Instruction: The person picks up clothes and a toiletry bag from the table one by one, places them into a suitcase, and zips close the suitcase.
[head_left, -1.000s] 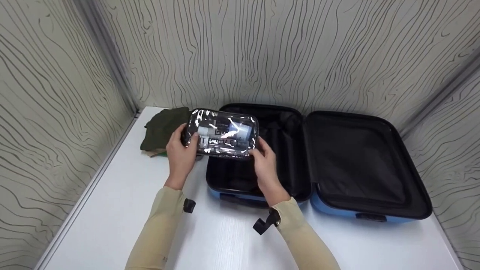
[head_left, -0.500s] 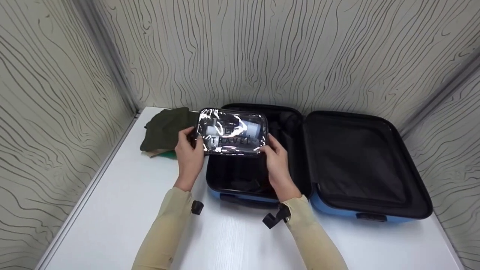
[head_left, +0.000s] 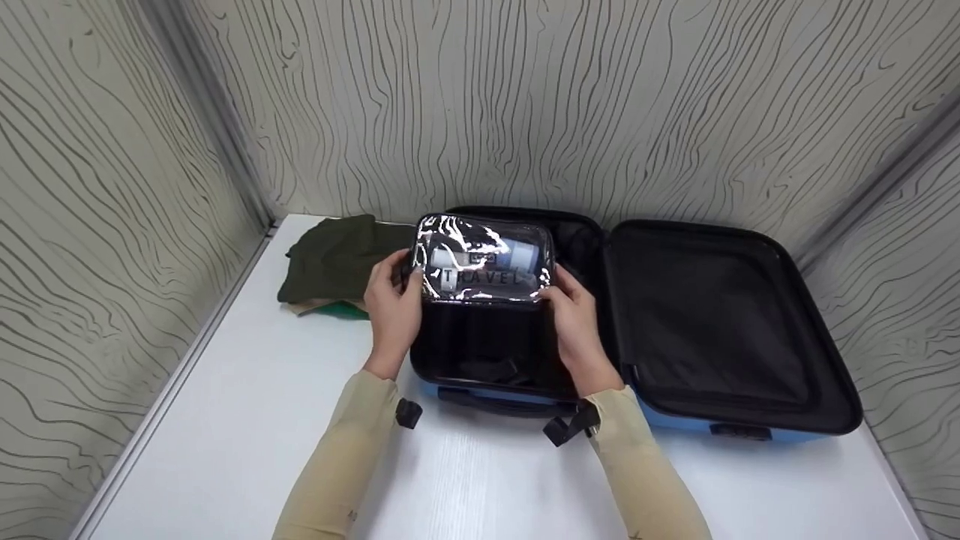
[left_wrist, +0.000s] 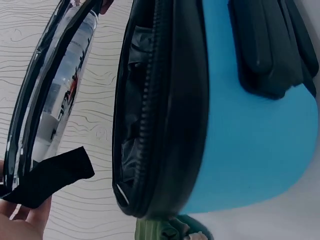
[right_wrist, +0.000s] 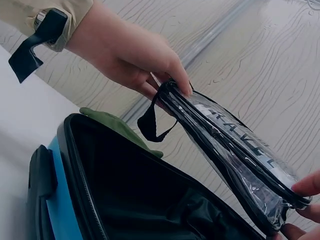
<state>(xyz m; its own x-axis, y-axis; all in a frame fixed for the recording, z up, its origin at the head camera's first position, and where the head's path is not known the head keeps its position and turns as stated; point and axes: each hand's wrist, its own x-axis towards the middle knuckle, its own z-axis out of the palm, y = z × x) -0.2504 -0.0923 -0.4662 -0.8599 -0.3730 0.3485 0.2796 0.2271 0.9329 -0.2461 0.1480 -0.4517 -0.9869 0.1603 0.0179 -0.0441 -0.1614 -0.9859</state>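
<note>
A clear toiletry bag (head_left: 480, 262) with black trim and "TRAVEL" lettering is held above the left half of an open blue suitcase (head_left: 487, 360). My left hand (head_left: 394, 307) grips the bag's left end, thumb on the front face. On the right end, my right hand (head_left: 576, 319) pinches the lower corner. Bottles (left_wrist: 65, 75) show through the plastic in the left wrist view. From the right wrist view, the bag is tilted over the suitcase's rim, apart from it, and a black loop strap (right_wrist: 150, 122) hangs at the end by my left hand.
The suitcase's other half (head_left: 720, 322) lies open to the right, lined in black. A pile of folded clothes (head_left: 330, 259), dark green on top, sits left of the suitcase on the white table (head_left: 247, 420). Patterned panels (head_left: 525, 97) stand behind and at both sides.
Both hands have carried the toiletry bag to the right, from partly over the clothes' edge to above the suitcase's left half. The grip looks the same. Suitcase and clothes stay put.
</note>
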